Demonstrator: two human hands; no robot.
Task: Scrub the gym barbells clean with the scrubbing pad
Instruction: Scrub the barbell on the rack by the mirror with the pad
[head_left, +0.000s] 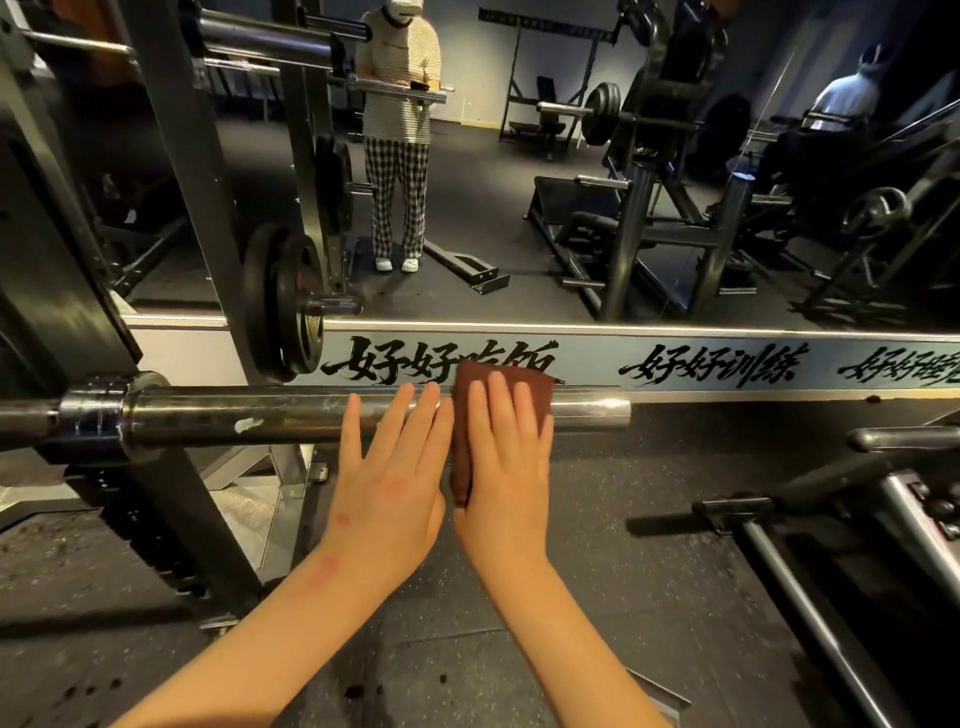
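By the mirror (493, 218): the barbell (260, 415) lies level on the rack (182, 208), its chrome sleeve pointing right.
scrubbing pad (537, 387): brown, draped over the sleeve near its free end, one edge hanging down the near side.
right hand (506, 467): flat on the pad, fingers straight, pressing it to the sleeve.
left hand (389, 467): just beside it, fingers straight on bare chrome, holding nothing.
weight plate (283, 306): black, behind the bar.

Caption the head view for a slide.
Right hand presses a brown pad onto the barbell; left hand rests flat beside it.
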